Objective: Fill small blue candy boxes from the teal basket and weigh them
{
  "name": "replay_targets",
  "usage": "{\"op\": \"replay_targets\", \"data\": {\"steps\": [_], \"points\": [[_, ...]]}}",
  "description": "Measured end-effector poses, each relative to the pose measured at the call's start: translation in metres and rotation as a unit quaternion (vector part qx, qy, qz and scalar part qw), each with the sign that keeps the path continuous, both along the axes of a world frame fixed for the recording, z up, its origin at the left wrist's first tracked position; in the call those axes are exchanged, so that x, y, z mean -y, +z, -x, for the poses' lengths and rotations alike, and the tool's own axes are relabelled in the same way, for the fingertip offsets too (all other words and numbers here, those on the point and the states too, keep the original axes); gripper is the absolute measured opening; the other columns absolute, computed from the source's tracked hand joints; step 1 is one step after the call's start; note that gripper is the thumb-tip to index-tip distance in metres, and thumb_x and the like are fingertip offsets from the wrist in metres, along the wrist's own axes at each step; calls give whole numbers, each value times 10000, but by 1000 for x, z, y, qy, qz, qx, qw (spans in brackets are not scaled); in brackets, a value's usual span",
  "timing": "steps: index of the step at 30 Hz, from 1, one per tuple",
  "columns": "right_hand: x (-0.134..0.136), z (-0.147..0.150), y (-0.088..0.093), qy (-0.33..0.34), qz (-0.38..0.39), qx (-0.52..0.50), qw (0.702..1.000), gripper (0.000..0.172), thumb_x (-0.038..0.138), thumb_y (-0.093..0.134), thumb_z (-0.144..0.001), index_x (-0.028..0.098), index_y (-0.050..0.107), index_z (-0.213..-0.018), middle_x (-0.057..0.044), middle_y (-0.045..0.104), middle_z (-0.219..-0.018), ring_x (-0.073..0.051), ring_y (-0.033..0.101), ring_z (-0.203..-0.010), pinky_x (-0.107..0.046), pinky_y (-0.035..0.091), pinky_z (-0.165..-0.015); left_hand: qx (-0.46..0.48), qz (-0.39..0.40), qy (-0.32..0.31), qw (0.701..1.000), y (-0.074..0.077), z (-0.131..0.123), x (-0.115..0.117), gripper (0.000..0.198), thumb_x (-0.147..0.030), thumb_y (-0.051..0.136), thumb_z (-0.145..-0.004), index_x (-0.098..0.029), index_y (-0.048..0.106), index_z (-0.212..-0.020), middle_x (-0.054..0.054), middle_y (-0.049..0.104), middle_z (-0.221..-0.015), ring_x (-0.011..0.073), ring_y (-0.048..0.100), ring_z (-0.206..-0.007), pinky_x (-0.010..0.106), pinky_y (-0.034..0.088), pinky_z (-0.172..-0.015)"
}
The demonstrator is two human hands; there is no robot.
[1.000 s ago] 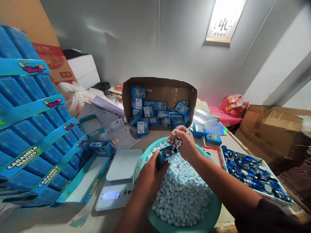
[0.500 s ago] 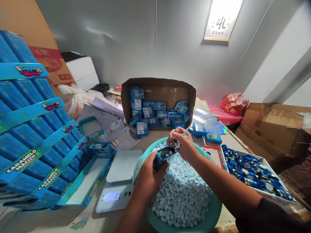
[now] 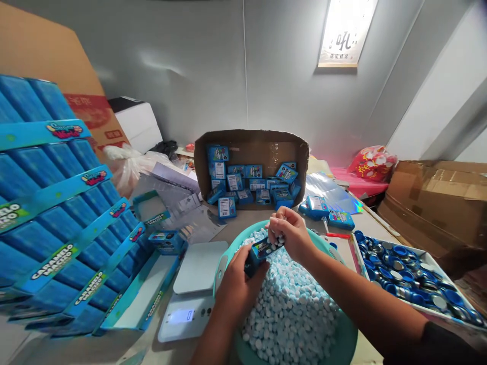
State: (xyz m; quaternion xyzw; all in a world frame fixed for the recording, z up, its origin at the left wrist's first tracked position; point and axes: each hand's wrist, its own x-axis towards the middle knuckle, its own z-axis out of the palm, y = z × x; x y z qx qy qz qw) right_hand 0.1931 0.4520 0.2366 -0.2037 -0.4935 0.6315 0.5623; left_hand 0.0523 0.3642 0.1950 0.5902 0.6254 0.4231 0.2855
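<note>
My left hand [image 3: 241,281] is wrapped round a small blue candy box [image 3: 262,248], held tilted over a teal basin [image 3: 349,339]. Small white and pale blue candies [image 3: 291,309] heap up inside the basin. At the box's upper end, my right hand [image 3: 292,234] has its fingers curled round a few of the same candies. Some candies lie at the box's edge, just below those fingers. The opening of the box is partly hidden by my right hand.
Left of the basin sits a white scale [image 3: 186,314] reading 0. Stacked display trays of blue boxes [image 3: 64,203] rise at far left. Behind, a cardboard carton [image 3: 251,144] holds several blue boxes. A tray of blue caps [image 3: 403,274] lies at right.
Fewer candies show in my right hand, and its fingers are closer together over the box. The whole view has shifted slightly, so things appear lower and mostly further right.
</note>
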Motion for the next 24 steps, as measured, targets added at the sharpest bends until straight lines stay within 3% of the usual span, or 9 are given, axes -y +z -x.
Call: {"op": "replay_targets", "data": {"steps": [4, 9, 12, 19, 24], "points": [[2, -1, 1, 9, -2, 7, 1000, 314, 296, 761, -760, 211, 472, -673, 99, 519, -515, -105, 571, -435, -279, 489, -596, -11, 28, -11, 999, -2, 1, -1, 433, -437, 620, -853, -237, 620, -1237, 85, 686, -1189, 260, 627, -1097, 385, 495, -940], [1, -3, 1, 32, -29, 33, 999, 278, 277, 676, -766, 217, 462, -598, 67, 557, -484, -145, 622, -503, -345, 519, -738, 4, 10, -24, 1000, -3, 1, -1, 392, -412, 624, -848, -260, 634, -1209, 60, 702, -1174, 252, 638, -1080, 373, 495, -933], [0, -4, 1, 41, -56, 49, 996, 266, 231, 642, -730, 214, 463, -534, 47, 585, -492, -157, 653, -562, -369, 502, -848, 16, 4, -34, 999, -2, 1, -1, 405, -414, 609, -855, -273, 615, -1236, 51, 685, -1232, 251, 622, -1134, 382, 476, -980], [1, -9, 3, 58, -89, 114, 988, 241, 298, 626, -763, 215, 523, -562, -2, 683, -585, -220, 720, -763, -416, 485, -932, 28, 22, -31, 999, 2, -1, -2, 406, -395, 612, -852, -238, 615, -1226, 78, 692, -1194, 266, 624, -1118, 395, 469, -975], [1, -17, 9, 118, -169, 214, 955, 230, 271, 524, -802, 198, 630, -611, -58, 780, -890, -249, 695, -1044, -447, 374, -1107, 28, 30, -11, 999, -1, -2, -2, 419, -424, 622, -837, -244, 634, -1216, 71, 694, -1191, 276, 621, -1114, 400, 463, -970]]}}
